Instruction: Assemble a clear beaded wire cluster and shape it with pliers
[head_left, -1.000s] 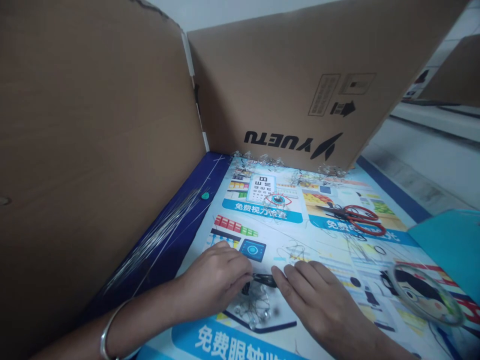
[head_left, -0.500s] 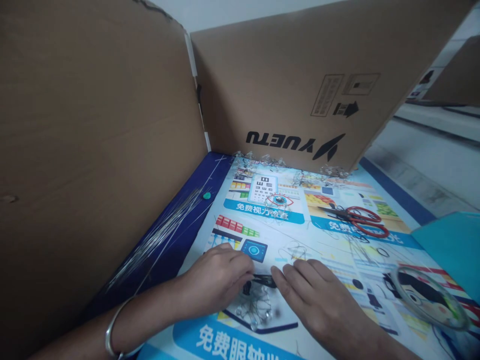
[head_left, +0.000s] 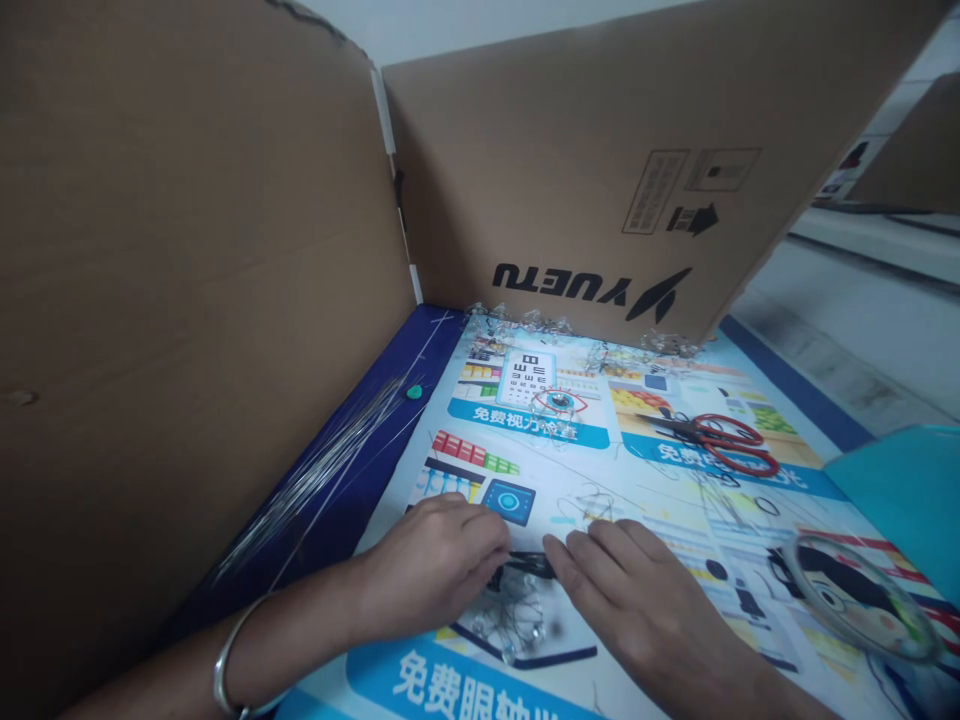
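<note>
In the head view my left hand (head_left: pixel 442 560) is closed, its fingertips pinching the left end of a dark, narrow band-like piece (head_left: pixel 532 563). My right hand (head_left: pixel 626 585) pinches the other end between thumb and fingers. From the dark piece hangs a cluster of thin wire with clear beads (head_left: pixel 514 620), just above the printed sheet. Fingers cover both ends of the piece, so its exact kind is hidden. A silver bangle (head_left: pixel 223 665) circles the left wrist.
Red-handled scissors (head_left: pixel 720 440) lie to the right. A bundle of thin wires (head_left: pixel 322 460) rests on the left beside a small green lump (head_left: pixel 414 392). Beaded wire pieces (head_left: pixel 667 345) line the cardboard wall (head_left: pixel 570 180). A round clear dish (head_left: pixel 859 600) sits at right.
Both hands keep their grip and hardly move. The hanging bead cluster shifts very slightly.
</note>
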